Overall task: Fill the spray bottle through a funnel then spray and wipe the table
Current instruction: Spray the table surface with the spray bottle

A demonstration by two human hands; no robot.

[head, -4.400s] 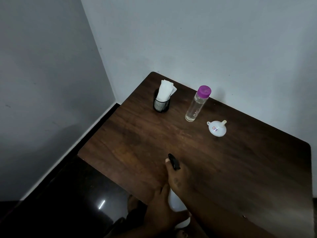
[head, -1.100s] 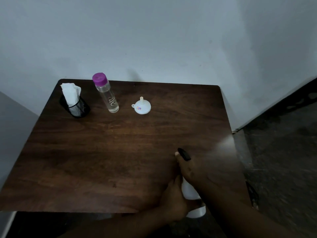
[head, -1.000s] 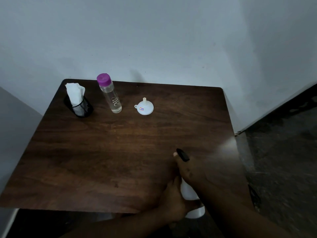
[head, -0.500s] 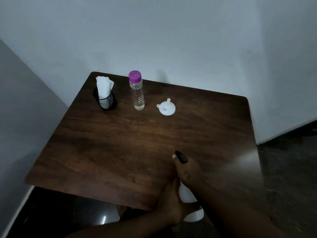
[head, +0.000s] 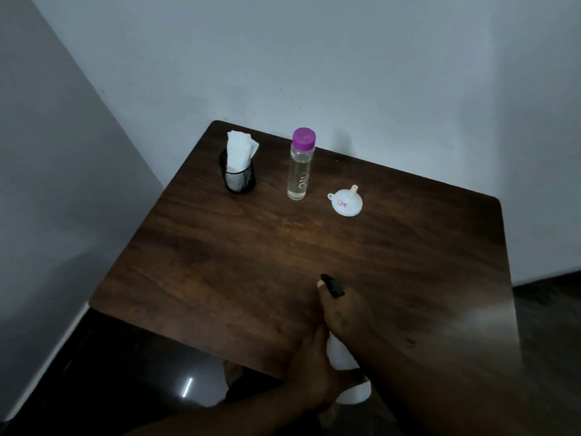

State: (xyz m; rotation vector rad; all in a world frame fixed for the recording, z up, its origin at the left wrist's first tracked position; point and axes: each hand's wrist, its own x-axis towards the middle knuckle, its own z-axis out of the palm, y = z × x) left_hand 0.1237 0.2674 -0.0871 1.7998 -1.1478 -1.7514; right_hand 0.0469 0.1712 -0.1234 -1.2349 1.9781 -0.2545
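Observation:
A white spray bottle (head: 341,357) with a black nozzle (head: 332,285) is held over the near edge of the dark wooden table (head: 251,262). My right hand (head: 345,316) grips its black spray head from above. My left hand (head: 311,372) wraps around the white body from the left. At the back of the table stands a clear bottle with a purple cap (head: 300,165), holding a little liquid. To its right a white funnel (head: 347,201) lies mouth-down with its spout pointing up.
A black mesh cup with white tissues (head: 239,168) stands at the table's back left corner. Grey walls meet behind and to the left of the table. Dark glossy floor (head: 125,372) lies below on the left and right.
The view has swung left, bringing the left wall and floor into sight. Both hands keep their hold on the spray bottle near the front edge. The items at the back stay where they were.

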